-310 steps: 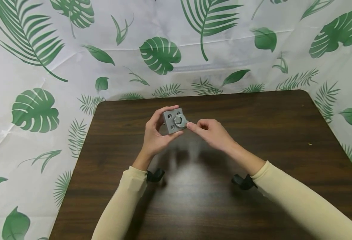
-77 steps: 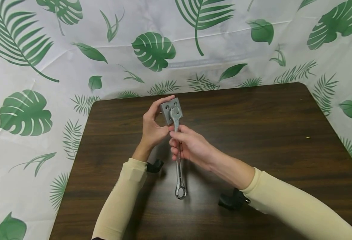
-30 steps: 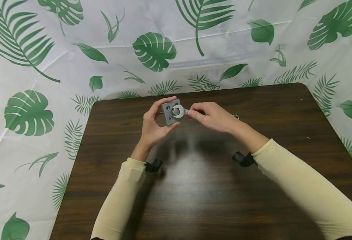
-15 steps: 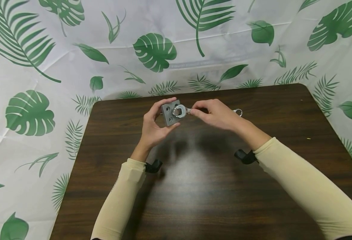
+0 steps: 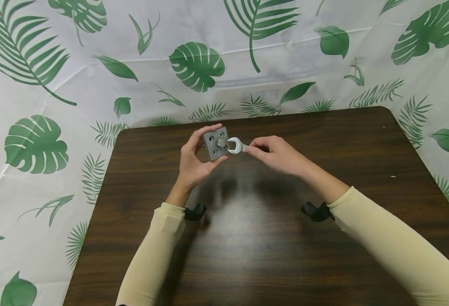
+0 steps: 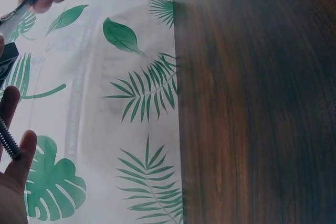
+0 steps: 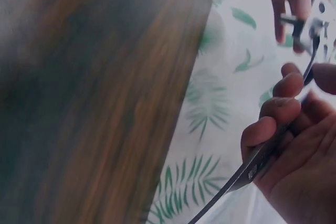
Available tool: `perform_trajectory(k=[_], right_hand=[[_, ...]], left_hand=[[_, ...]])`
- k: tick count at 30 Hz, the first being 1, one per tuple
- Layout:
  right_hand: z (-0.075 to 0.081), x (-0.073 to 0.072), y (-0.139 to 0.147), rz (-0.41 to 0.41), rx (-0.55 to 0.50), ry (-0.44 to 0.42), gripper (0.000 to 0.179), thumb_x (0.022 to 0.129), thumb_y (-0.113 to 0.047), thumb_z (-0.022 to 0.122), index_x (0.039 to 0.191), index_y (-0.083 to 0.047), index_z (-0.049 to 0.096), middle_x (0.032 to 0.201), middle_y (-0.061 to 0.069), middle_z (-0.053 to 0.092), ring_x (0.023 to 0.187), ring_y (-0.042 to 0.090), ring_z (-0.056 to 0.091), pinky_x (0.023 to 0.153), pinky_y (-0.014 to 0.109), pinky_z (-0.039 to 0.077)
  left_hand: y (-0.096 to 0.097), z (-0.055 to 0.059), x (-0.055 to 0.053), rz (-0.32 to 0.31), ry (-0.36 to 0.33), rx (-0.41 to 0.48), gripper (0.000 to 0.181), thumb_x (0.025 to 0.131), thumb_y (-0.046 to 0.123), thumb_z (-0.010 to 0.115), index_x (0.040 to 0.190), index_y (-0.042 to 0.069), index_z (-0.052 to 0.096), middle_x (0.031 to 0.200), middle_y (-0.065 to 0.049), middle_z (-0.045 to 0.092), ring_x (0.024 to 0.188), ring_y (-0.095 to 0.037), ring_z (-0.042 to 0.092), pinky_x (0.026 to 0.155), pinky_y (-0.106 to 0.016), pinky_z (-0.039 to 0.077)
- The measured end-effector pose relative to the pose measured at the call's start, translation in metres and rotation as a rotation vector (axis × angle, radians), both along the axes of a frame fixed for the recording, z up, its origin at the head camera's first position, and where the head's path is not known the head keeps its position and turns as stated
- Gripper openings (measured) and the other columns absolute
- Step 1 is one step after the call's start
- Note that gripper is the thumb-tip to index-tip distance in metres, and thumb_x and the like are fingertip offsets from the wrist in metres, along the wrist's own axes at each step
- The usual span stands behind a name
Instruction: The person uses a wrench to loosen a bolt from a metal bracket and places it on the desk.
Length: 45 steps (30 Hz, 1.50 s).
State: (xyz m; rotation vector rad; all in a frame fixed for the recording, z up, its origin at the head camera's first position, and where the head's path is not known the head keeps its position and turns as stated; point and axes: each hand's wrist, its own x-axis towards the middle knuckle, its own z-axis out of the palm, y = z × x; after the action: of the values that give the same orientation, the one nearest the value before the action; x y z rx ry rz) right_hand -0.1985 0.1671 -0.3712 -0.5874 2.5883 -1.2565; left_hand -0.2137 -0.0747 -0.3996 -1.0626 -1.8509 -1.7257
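Over the table, my left hand [image 5: 194, 163] grips a grey square block [image 5: 210, 146] by its edges, thumb below and fingers above. The block has several holes and a hex bolt head [image 5: 221, 143] on its face. In the left wrist view, the bolt's threaded shank [image 6: 7, 141] sticks out behind, beside the fingers. My right hand [image 5: 279, 156] holds a combination wrench [image 5: 238, 146], its open end just right of the bolt head and apart from it. In the right wrist view, fingers curl round the wrench handle [image 7: 242, 176]; the head view hides most of it.
A dark wood-grain table [image 5: 247, 255] lies beneath both hands. Behind it hangs a white sheet [image 5: 148, 93] with green leaf prints. Black wrist mounts [image 5: 196, 212] hang under both forearms. A tiny yellow scrap [image 5: 393, 176] lies at the table's right.
The wrench, pointing toward me on the bolt head 2.6 s ago, swung out to the right. Since half a second ago, its open end has come off the bolt head, moving slightly right and down.
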Motion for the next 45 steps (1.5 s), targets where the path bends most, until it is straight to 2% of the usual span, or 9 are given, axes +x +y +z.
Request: perform_trajectory(k=[2, 4, 9, 14, 19, 23, 28, 35, 45], right_hand=[[-0.002, 0.006, -0.002, -0.024, -0.043, -0.041, 0.024, 0.102, -0.027, 0.055, 0.097, -0.008, 0.069, 0.068, 0.003, 0.05, 0.062, 0.02, 0.044, 0.057, 0.033, 0.037], [-0.004, 0.013, -0.006, -0.054, -0.109, -0.109, 0.025, 0.102, -0.025, 0.054, 0.097, -0.005, 0.068, 0.066, 0.004, 0.05, 0.058, 0.019, 0.043, 0.054, 0.032, 0.037], [-0.004, 0.032, -0.019, -0.139, -0.288, -0.353, 0.029, 0.105, -0.026, 0.046, 0.101, -0.002, 0.061, 0.068, 0.006, 0.049, 0.053, 0.016, 0.041, 0.048, 0.029, 0.036], [-0.002, 0.048, -0.035, -0.162, -0.442, -0.549, 0.026, 0.107, -0.025, 0.04, 0.105, -0.002, 0.052, 0.069, 0.004, 0.047, 0.054, 0.015, 0.041, 0.05, 0.029, 0.037], [0.002, 0.059, -0.05, -0.169, -0.593, -0.663, 0.02, 0.106, -0.023, 0.041, 0.106, -0.004, 0.047, 0.072, 0.004, 0.045, 0.058, 0.016, 0.041, 0.054, 0.029, 0.039], [0.006, 0.065, -0.06, -0.178, -0.676, -0.712, 0.017, 0.105, -0.023, 0.045, 0.107, -0.006, 0.045, 0.075, 0.003, 0.045, 0.06, 0.014, 0.042, 0.056, 0.028, 0.041], [0.008, 0.069, -0.068, -0.169, -0.729, -0.746, 0.019, 0.104, -0.022, 0.046, 0.113, -0.006, 0.043, 0.078, 0.003, 0.047, 0.061, 0.015, 0.044, 0.059, 0.028, 0.043], [0.01, 0.072, -0.077, -0.165, -0.813, -0.766, 0.02, 0.102, -0.014, 0.047, 0.12, -0.008, 0.04, 0.083, 0.005, 0.049, 0.066, 0.016, 0.048, 0.065, 0.031, 0.047], [0.012, 0.079, -0.086, -0.163, -0.943, -0.775, 0.032, 0.099, -0.01, 0.05, 0.127, -0.009, 0.034, 0.089, 0.008, 0.05, 0.073, 0.02, 0.051, 0.072, 0.033, 0.049]], left_hand=[[0.001, 0.006, 0.004, 0.001, 0.004, 0.003, 0.073, 0.06, -0.023, 0.081, 0.126, -0.016, 0.051, 0.125, -0.029, 0.059, 0.101, -0.032, 0.063, 0.085, -0.032, 0.049], [0.002, 0.006, 0.004, 0.005, 0.004, 0.003, 0.072, 0.061, -0.022, 0.082, 0.126, -0.016, 0.051, 0.125, -0.028, 0.059, 0.101, -0.031, 0.063, 0.084, -0.032, 0.049], [0.002, 0.006, 0.003, 0.011, 0.006, 0.002, 0.073, 0.061, -0.022, 0.082, 0.126, -0.015, 0.051, 0.125, -0.028, 0.059, 0.1, -0.029, 0.063, 0.083, -0.032, 0.049], [0.003, 0.006, 0.003, -0.001, 0.003, 0.002, 0.071, 0.063, -0.021, 0.081, 0.127, -0.016, 0.05, 0.126, -0.028, 0.059, 0.101, -0.03, 0.063, 0.083, -0.032, 0.05], [0.004, 0.005, 0.003, -0.017, 0.006, 0.006, 0.068, 0.065, -0.02, 0.08, 0.126, -0.017, 0.049, 0.127, -0.029, 0.058, 0.104, -0.035, 0.063, 0.086, -0.035, 0.05], [0.004, 0.004, 0.002, -0.033, 0.005, 0.02, 0.066, 0.065, -0.024, 0.076, 0.125, -0.018, 0.048, 0.127, -0.031, 0.057, 0.107, -0.038, 0.061, 0.089, -0.037, 0.049], [0.005, 0.003, 0.002, -0.035, -0.003, 0.028, 0.064, 0.066, -0.026, 0.072, 0.124, -0.018, 0.048, 0.126, -0.032, 0.057, 0.105, -0.032, 0.061, 0.087, -0.036, 0.048], [0.005, 0.002, 0.001, -0.025, -0.004, 0.032, 0.064, 0.066, -0.027, 0.071, 0.125, -0.019, 0.047, 0.126, -0.032, 0.057, 0.104, -0.031, 0.061, 0.088, -0.037, 0.048], [0.005, 0.0, 0.001, -0.021, -0.019, 0.038, 0.063, 0.066, -0.027, 0.069, 0.125, -0.017, 0.048, 0.127, -0.031, 0.057, 0.106, -0.035, 0.06, 0.09, -0.039, 0.048]])
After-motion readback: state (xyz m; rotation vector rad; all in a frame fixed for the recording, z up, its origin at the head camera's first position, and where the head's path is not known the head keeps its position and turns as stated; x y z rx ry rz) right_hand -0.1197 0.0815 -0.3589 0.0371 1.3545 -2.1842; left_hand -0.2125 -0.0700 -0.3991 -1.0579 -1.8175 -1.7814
